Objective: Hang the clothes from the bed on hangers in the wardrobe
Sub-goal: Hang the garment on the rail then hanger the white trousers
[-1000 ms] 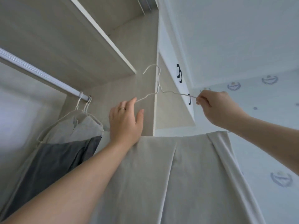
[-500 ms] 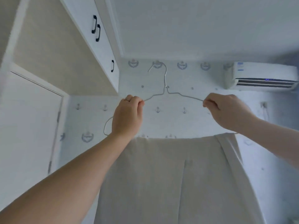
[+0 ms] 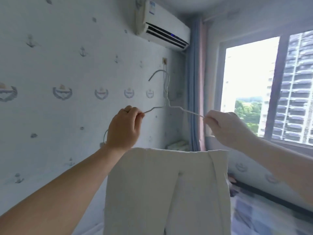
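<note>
A thin white wire hanger [image 3: 166,99] is held up in front of me, hook pointing up. My left hand [image 3: 124,128] grips its left shoulder and my right hand [image 3: 223,126] pinches its right shoulder. A beige garment [image 3: 167,189] is folded over the hanger's bottom bar and hangs straight down between my arms. The bottom bar itself is hidden by the cloth. The wardrobe is out of view.
A wall with anchor-pattern wallpaper [image 3: 59,73] fills the left. An air conditioner [image 3: 162,29] is mounted high on it. Blue and pink curtains [image 3: 197,82] hang beside a window [image 3: 264,85] at right. A patterned bed cover [image 3: 257,216] lies low at right.
The view has swung right, away from the wardrobe towards the window. My left hand went from reaching for the hanger to gripping its left shoulder. The garment stays draped on it.
</note>
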